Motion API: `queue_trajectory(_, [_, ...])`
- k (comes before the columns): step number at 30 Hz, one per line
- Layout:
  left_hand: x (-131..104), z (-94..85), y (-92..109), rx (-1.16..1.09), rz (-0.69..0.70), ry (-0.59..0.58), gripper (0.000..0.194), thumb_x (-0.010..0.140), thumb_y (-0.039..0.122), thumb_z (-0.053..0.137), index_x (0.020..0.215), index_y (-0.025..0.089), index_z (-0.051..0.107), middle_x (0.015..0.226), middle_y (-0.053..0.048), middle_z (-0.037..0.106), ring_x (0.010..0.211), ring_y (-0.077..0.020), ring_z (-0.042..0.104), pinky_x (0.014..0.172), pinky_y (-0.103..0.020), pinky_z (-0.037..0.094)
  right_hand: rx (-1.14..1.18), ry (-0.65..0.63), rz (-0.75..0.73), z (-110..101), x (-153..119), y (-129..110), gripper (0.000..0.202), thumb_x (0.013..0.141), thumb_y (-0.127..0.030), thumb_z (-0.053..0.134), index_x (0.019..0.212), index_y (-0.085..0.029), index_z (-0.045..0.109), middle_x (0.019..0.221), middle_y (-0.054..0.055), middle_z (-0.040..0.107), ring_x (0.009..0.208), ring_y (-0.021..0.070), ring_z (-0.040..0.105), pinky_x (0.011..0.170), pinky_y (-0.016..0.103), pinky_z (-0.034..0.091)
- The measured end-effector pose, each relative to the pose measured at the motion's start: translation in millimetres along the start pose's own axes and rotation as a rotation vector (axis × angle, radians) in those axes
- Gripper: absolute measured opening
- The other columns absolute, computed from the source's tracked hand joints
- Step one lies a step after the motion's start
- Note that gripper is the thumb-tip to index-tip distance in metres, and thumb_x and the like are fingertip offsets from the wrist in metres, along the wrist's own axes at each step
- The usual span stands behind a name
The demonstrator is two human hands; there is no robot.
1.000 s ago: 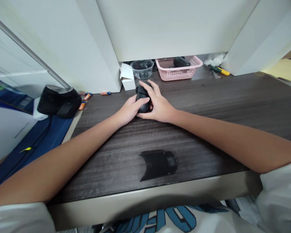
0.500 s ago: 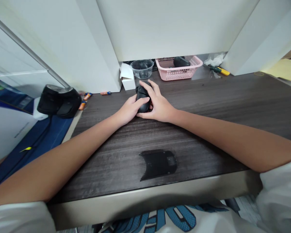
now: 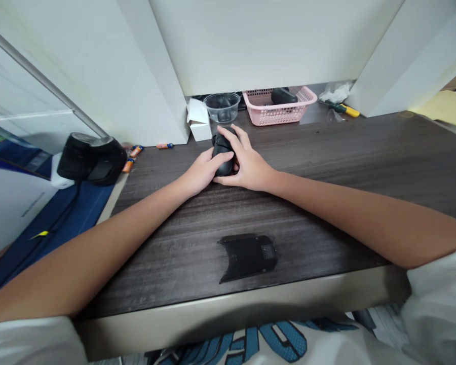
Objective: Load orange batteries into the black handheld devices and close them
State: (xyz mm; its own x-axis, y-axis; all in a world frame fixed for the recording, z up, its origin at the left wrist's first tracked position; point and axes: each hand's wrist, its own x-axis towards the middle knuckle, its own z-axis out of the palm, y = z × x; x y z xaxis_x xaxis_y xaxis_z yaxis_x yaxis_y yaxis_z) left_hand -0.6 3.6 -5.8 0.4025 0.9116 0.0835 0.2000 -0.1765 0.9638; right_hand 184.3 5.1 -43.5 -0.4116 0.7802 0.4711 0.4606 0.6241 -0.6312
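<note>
The two hands are coming together over the desk (image 3: pixel 345 157), and both are holding one black mouse (image 3: pixel 222 169). The left hand (image 3: pixel 200 173) is gripping its left side, and its thumb is lying across the top. The right hand (image 3: pixel 254 166) is wrapping round from the right, with a finger pressing near the far end and the thumb reaching round the near end. The hands are hiding parts of the mouse, so I am not seeing whether it is touching the desk.

A black cover (image 3: pixel 247 257) is lying flat near the front edge, well apart from the hands. One end of it is curving in, and the other end is showing a patch of tiny squares.

Behind the mouse, a white box (image 3: pixel 199 121) is standing just beside a clear bowl (image 3: pixel 212 111). Next to the bowl, a pink basket (image 3: pixel 275 118) is holding a black thing (image 3: pixel 284 96). A tool (image 3: pixel 351 110) with a yellow handle is lying to the right of the basket. Over on the left, an orange battery (image 3: pixel 164 146) is lying by the white wall (image 3: pixel 152 101).
</note>
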Motion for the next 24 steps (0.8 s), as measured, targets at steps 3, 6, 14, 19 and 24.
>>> queue_trajectory(3, [0.1,0.1,-0.1,-0.003,0.007,-0.002,0.034,0.094,0.048,0.071,0.103,0.016,0.071,0.101,-0.008,0.081,0.1,-0.0259,0.075,0.097,-0.039,0.061,0.0,-0.009,0.005,-0.2,0.2,0.2,0.124,0.079,-0.048,0.091,0.175,-0.043,0.012,0.182,0.011,-0.001,0.16,0.0454,0.041,0.121,0.064,0.052])
queue_trajectory(6, [0.6,0.0,-0.4,0.004,0.015,-0.002,0.035,0.094,0.049,0.07,0.102,0.016,0.072,0.1,-0.008,0.081,0.099,-0.0257,0.075,0.096,-0.039,0.061,-0.007,-0.022,0.01,-0.3,0.3,0.7,0.126,0.08,-0.051,0.09,0.176,-0.043,0.009,0.182,0.011,-0.003,0.161,0.0458,0.04,0.121,0.064,0.052])
queue_trajectory(14, [0.7,0.1,-0.9,0.004,0.02,-0.001,0.034,0.094,0.048,0.071,0.103,0.016,0.073,0.1,-0.007,0.081,0.1,-0.0259,0.075,0.097,-0.038,0.061,-0.005,-0.021,0.012,-0.6,0.4,-0.9,0.126,0.079,-0.049,0.091,0.176,-0.042,0.01,0.182,0.012,-0.003,0.162,0.046,0.038,0.121,0.064,0.051])
queue_trajectory(19, [0.0,0.6,-0.8,0.003,0.001,0.005,0.032,0.094,0.047,0.07,0.102,0.016,0.073,0.1,-0.007,0.081,0.1,-0.0255,0.076,0.096,-0.037,0.061,-0.002,-0.025,0.02,-1.3,0.3,-2.4,0.124,0.08,-0.048,0.09,0.175,-0.041,0.011,0.183,0.012,-0.002,0.161,0.0453,0.039,0.121,0.063,0.051])
queue_trajectory(24, [0.6,0.7,-1.1,0.009,0.003,0.011,0.033,0.093,0.049,0.07,0.102,0.017,0.073,0.101,-0.008,0.081,0.1,-0.0267,0.076,0.096,-0.039,0.062,-0.004,-0.027,0.019,-1.9,-0.2,-3.2,0.126,0.08,-0.047,0.09,0.176,-0.043,0.009,0.183,0.011,-0.002,0.162,0.0451,0.038,0.123,0.063,0.049])
